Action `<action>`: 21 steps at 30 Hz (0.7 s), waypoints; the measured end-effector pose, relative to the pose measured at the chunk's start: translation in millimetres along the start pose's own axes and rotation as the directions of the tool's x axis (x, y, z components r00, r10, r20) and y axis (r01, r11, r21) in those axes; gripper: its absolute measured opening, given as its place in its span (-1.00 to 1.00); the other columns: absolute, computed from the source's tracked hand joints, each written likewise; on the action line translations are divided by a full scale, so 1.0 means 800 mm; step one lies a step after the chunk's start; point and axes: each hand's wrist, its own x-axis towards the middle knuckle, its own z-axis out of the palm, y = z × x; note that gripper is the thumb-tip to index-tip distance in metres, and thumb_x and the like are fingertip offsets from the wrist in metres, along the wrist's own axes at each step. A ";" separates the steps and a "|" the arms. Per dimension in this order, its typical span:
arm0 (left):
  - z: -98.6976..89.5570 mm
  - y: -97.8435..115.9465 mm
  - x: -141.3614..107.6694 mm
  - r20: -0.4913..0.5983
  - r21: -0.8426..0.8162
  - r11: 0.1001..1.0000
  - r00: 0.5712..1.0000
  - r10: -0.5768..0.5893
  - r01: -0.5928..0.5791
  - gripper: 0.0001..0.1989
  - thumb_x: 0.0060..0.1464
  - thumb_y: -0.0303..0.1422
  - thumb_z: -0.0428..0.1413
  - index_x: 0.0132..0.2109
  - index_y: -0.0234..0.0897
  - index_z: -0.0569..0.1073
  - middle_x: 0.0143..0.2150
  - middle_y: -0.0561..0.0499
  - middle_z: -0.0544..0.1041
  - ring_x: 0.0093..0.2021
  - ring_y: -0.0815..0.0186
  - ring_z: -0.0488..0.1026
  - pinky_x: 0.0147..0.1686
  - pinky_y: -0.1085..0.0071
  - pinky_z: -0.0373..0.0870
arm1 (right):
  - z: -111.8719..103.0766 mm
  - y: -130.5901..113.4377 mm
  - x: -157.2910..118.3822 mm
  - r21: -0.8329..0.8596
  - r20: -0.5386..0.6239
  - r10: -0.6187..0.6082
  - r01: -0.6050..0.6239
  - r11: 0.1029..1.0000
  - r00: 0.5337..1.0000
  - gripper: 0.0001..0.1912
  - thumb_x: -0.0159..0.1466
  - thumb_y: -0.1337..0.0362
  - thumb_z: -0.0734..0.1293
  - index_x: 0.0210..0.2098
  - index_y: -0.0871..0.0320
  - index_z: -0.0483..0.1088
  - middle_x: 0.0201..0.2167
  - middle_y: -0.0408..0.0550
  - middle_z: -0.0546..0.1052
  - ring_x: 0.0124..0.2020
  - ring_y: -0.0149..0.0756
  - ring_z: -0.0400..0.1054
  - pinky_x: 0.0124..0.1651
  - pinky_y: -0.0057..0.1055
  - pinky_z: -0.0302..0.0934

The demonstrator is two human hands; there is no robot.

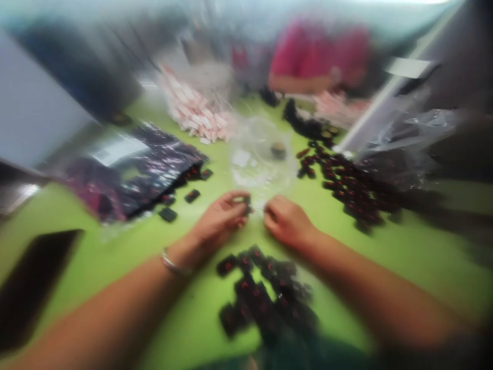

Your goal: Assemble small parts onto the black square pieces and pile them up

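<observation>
My left hand (226, 213) pinches a small black plastic part (247, 205) between thumb and fingers. Just to its right, my right hand (287, 218) is closed with the fingertips curled together; whatever they hold, if anything, is too small and blurred to name. Small whitish bits (259, 205) lie on the green table between the two hands. Beyond them is a clear round plastic tray (235, 177) with tiny white pieces and a dark round item (278, 149) in it. Close to my body, below the hands, lies a heap of black parts with red marks (262, 293).
A clear bag of black parts (154, 164) spills at the left. Pinkish-white strips (196, 113) pile up behind it. More black parts (350, 187) and a crumpled clear bag (416, 139) are at the right. Across the table sits a person in pink (316, 56).
</observation>
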 end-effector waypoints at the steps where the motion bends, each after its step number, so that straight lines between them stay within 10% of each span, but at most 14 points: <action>1: 0.000 -0.001 -0.001 0.012 0.009 1.000 1.000 -0.005 0.005 -0.63 -0.06 -0.39 0.29 -0.08 -0.29 0.42 -0.37 -0.05 0.54 -0.50 0.49 0.37 -0.49 0.58 0.26 | -0.002 -0.001 0.000 0.048 -0.081 -0.030 0.034 0.998 0.996 -0.90 0.18 0.42 0.22 -0.43 0.18 0.33 -0.46 -0.08 0.39 -0.44 -0.37 0.22 -0.36 -0.43 0.10; 6: 0.003 -0.006 -0.004 0.121 0.044 0.999 0.993 0.002 -0.008 -0.69 0.00 -0.39 0.25 -0.07 -0.29 0.43 -0.32 -0.05 0.54 -0.47 0.49 0.37 -0.43 0.56 0.30 | -0.013 -0.011 -0.004 0.137 -0.316 -0.113 0.163 0.977 0.942 -0.87 0.23 0.41 0.18 -0.42 0.14 0.29 -0.46 -0.10 0.37 -0.42 -0.38 0.25 -0.35 -0.44 0.17; 21: 0.001 -0.013 -0.007 0.216 0.063 0.998 0.976 0.012 -0.026 -0.70 0.00 -0.42 0.24 -0.08 -0.24 0.43 -0.31 0.03 0.52 -0.45 0.46 0.44 -0.45 0.56 0.35 | -0.010 -0.019 -0.009 -0.045 -0.295 -0.222 0.219 0.975 0.929 -0.82 0.30 0.39 0.16 -0.36 0.21 0.37 -0.44 -0.04 0.40 -0.43 -0.36 0.29 -0.41 -0.44 0.24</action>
